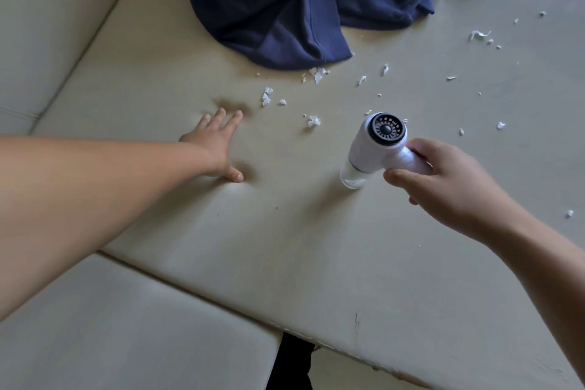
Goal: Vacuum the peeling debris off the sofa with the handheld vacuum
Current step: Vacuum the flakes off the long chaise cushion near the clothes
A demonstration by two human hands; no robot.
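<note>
Fingers (422,149) of the right hand (449,187) grip the handheld vacuum (375,149) over the sofa (285,247), left hand (215,144) splayed flat; mid-vacuuming, next sweep toward the debris (314,121).

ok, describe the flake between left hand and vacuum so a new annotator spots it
On the sofa seat below the navy garment, find the gap between the flat left hand and the handheld vacuum. The flake is the crumpled white scrap just left of the vacuum's dark grille, apart from the scraps by the garment's hem.
</note>
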